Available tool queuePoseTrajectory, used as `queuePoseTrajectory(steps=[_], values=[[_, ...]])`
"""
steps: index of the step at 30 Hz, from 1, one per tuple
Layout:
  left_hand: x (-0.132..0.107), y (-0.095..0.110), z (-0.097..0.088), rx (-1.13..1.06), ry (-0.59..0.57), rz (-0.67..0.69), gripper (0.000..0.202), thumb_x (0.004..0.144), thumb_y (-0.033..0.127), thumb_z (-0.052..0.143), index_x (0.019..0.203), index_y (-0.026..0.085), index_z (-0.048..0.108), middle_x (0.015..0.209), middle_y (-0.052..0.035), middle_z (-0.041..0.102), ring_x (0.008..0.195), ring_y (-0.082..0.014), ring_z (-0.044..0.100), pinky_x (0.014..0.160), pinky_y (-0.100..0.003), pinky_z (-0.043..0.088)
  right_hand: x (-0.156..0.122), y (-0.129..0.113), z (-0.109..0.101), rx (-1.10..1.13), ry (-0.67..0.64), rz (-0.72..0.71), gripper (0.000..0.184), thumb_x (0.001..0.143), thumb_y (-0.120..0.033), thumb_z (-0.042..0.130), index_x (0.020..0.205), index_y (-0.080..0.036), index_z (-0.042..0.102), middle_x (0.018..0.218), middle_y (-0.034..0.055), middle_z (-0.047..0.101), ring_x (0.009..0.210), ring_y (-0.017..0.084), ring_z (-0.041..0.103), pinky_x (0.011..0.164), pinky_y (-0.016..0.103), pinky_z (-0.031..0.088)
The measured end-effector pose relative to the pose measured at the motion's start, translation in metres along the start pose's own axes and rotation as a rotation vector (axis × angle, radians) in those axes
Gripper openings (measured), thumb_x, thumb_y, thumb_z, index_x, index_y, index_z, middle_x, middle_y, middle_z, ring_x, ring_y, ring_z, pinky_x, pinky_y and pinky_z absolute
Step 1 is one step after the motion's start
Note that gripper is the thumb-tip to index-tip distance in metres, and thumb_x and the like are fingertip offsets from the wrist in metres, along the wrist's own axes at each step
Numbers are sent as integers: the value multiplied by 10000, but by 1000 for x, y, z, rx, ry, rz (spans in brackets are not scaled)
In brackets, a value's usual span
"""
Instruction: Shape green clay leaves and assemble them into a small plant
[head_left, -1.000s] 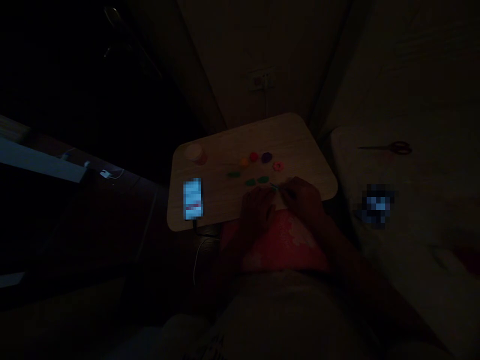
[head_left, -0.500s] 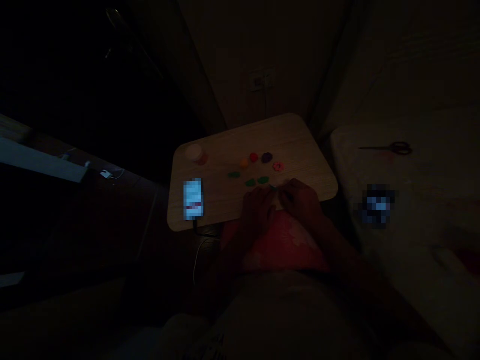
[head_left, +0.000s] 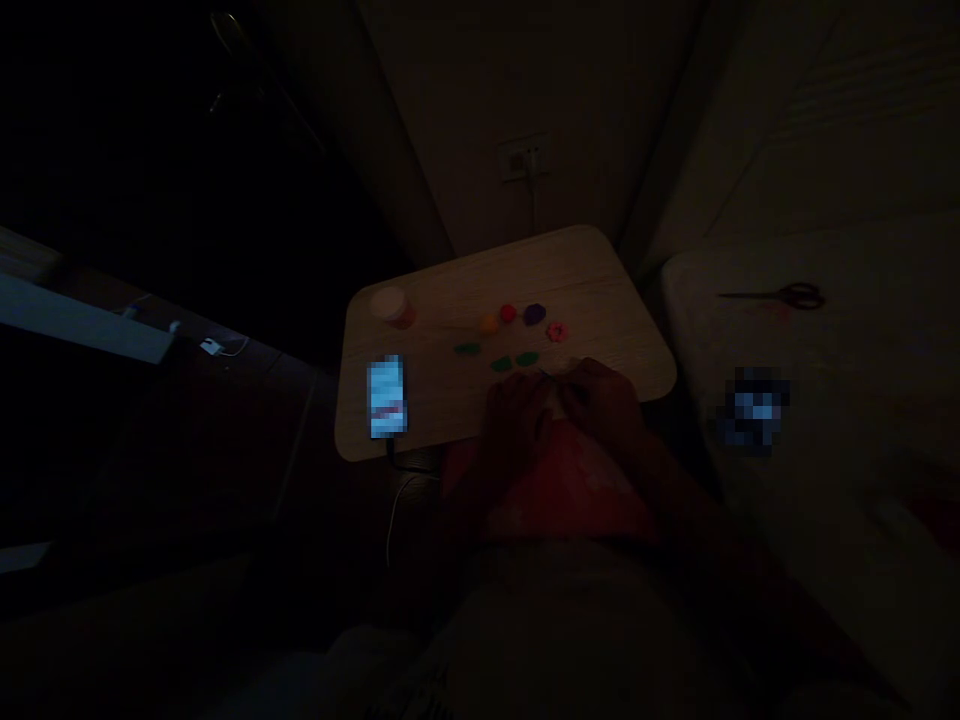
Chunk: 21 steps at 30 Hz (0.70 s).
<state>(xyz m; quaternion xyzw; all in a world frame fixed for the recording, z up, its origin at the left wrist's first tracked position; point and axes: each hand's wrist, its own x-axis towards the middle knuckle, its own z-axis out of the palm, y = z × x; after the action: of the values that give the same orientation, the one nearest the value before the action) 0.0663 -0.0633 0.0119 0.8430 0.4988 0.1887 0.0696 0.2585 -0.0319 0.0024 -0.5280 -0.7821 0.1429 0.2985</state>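
Observation:
In a very dark room, both my hands meet at the near edge of a small wooden table (head_left: 585,270). My left hand (head_left: 517,415) and my right hand (head_left: 604,400) are curled with fingertips together, pinching a tiny thin piece I cannot make out. Just beyond them lie small clay shapes: green pieces (head_left: 514,361), another green piece (head_left: 466,348), an orange ball (head_left: 488,323), a red ball (head_left: 508,313), a purple piece (head_left: 534,314) and a pink flower (head_left: 556,332).
A lit phone (head_left: 387,397) lies on the table's left side with a cable hanging below. A small pale tub (head_left: 391,305) stands at the far left corner. Scissors (head_left: 784,295) and a dark glowing object (head_left: 754,410) lie on the bed to the right. A wall socket (head_left: 523,158) is behind.
Hands stay pressed together at the table's near edge with only slight finger shifts. The clay pieces and phone have not moved.

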Motion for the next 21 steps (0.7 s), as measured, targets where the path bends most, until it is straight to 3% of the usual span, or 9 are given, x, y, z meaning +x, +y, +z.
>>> queuePoseTrajectory(steps=[3,9,12,17,21], values=[[1,1,-2,-8,-7,-3,468,1007,290,537,1462,188,565,1473,-135,626,1357,-333,513,1149,-541,384,-1,-1,-2,8,15,2,216,968,-222,584,1012,-185,793,1003,127,736,904,265,688,785,361,527],[0,0,-1,-11,-6,-4,459,1018,296,525,1460,187,572,1490,-122,620,1375,-332,496,1164,-539,374,1,-2,-10,-22,71,107,375,948,-155,506,1295,-140,648,1144,180,688,971,314,668,818,419,533],[-1,-1,1,-6,4,0,454,1022,294,521,1458,180,572,1490,-117,623,1369,-329,496,1168,-541,371,2,-2,-12,-59,40,161,392,908,-146,513,1286,-135,617,1165,198,660,959,329,654,788,428,525],[-1,-1,1,-1,3,-2,461,1012,286,535,1463,194,567,1482,-117,626,1377,-324,500,1165,-538,378,3,-3,-14,-37,32,221,343,1027,-302,452,1292,-138,596,1180,197,668,977,329,652,788,422,514],[-1,-1,1,-7,5,-2,454,1019,290,521,1461,200,576,1487,-114,624,1383,-324,499,1173,-536,377,4,-3,-15,-78,-17,179,311,1043,-267,402,1182,-160,659,1124,175,675,919,295,652,773,392,501]])
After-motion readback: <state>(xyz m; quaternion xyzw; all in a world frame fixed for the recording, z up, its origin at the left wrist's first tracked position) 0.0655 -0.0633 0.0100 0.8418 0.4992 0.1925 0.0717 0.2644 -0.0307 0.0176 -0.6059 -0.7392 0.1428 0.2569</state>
